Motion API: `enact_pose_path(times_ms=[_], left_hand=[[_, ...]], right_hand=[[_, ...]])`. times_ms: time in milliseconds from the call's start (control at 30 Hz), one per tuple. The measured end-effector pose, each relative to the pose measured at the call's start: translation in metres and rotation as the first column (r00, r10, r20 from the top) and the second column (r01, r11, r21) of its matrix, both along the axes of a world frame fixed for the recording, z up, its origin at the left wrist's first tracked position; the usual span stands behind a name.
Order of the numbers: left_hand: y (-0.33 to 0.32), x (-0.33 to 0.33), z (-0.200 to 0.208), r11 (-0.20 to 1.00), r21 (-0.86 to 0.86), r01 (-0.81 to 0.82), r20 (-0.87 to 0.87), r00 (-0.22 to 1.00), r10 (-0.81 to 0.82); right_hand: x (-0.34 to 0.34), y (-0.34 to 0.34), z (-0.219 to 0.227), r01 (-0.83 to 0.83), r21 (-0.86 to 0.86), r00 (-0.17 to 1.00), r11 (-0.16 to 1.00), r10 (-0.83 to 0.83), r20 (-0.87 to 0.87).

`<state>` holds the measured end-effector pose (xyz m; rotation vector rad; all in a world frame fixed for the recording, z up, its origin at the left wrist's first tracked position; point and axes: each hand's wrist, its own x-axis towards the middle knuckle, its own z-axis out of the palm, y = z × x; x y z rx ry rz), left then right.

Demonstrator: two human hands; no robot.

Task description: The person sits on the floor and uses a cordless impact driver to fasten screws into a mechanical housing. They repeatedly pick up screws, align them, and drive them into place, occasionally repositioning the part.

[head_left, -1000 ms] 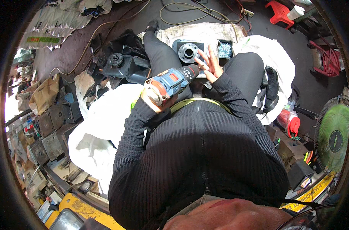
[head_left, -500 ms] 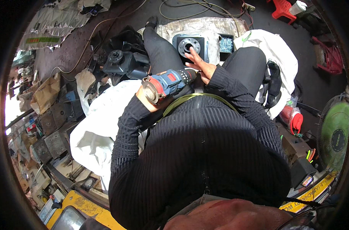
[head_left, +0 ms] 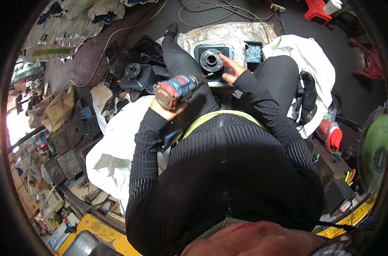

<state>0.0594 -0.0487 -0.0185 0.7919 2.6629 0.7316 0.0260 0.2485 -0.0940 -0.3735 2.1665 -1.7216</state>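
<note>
My left hand (head_left: 168,112) is wrapped round a blue and red cordless drill (head_left: 179,88), whose front end points up and right. The drill blurs a little at its front. My right hand (head_left: 233,70) hangs with fingers apart beside a grey round flange (head_left: 211,60) with a central hole and a ring of smaller holes. That flange sits on a black square-based part (head_left: 226,48) between my legs. Whether my right fingertips touch it, I cannot tell. Just right of it stands a black box of small silvery-blue screws (head_left: 254,53).
A similar black part with a round hub (head_left: 134,71) lies left of my leg. White sacks (head_left: 110,158) are spread at both sides. Cables (head_left: 189,17) loop across the floor ahead. A green fan (head_left: 375,149) and a red stool (head_left: 316,12) stand at the right.
My right hand has come away from the drill's front end to the right. The drill in my left hand has shifted slightly left and up.
</note>
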Motion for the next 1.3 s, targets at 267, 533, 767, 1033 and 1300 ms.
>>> enact_pose_path(times_ms=[267, 533, 767, 1033, 1300], left_hand=[[0.015, -0.038, 0.009, 0.949, -0.209, -0.235, 0.349, 0.889, 0.296], [0.041, -0.062, 0.002, 0.935, -0.283, -0.215, 0.395, 0.862, 0.318], [0.052, -0.076, 0.017, 0.9, -0.434, -0.052, 0.433, 0.863, 0.258], [0.045, -0.092, -0.02, 0.854, -0.509, 0.112, 0.488, 0.854, 0.179], [0.06, -0.099, -0.005, 0.702, -0.643, 0.306, 0.398, 0.917, -0.036]], right_hand=[[-0.009, -0.034, -0.118, 0.513, -0.025, 0.821, 0.858, -0.483, 0.304], [-0.016, -0.032, -0.129, 0.495, -0.037, 0.808, 0.868, -0.444, 0.387], [-0.023, -0.031, -0.137, 0.422, 0.006, 0.819, 0.907, -0.384, 0.426], [-0.024, -0.028, -0.128, 0.419, 0.13, 0.809, 0.899, -0.435, 0.396], [-0.026, -0.032, -0.131, 0.485, 0.121, 0.775, 0.866, -0.489, 0.4]])
